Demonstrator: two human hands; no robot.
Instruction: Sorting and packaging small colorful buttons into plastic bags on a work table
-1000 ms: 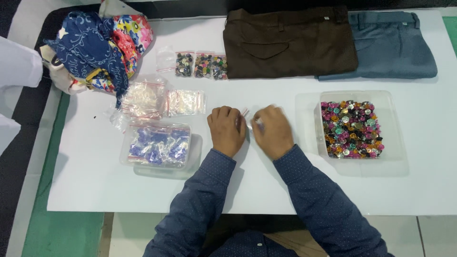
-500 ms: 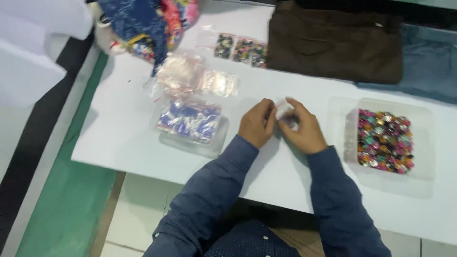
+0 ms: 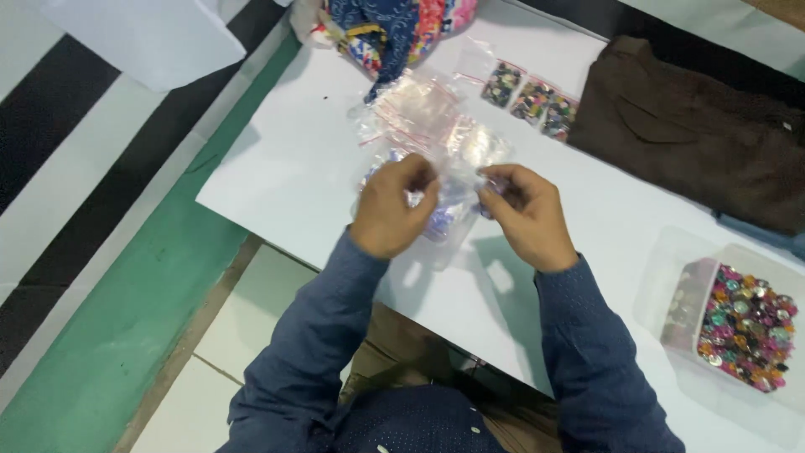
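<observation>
The left hand (image 3: 392, 211) and the right hand (image 3: 524, 214) are holding a small clear bag (image 3: 457, 180) between them, fingers of each pinched shut on its edges, above the table (image 3: 285, 180) and over a tub (image 3: 444, 226) of filled bags; to do this well, each hand is best gripping one lip of the zip strip close to the seam, pulling evenly so the thin plastic is not tearing; the box of buttons (image 3: 746, 327) is sitting well apart to the right. Against the earlier frames, the hands are now working further left, near the pile of empty bags (image 3: 419, 117), and the view is tilting; the trousers (image 3: 696, 147) and three packets (image 3: 532, 99) are lying as before.
</observation>
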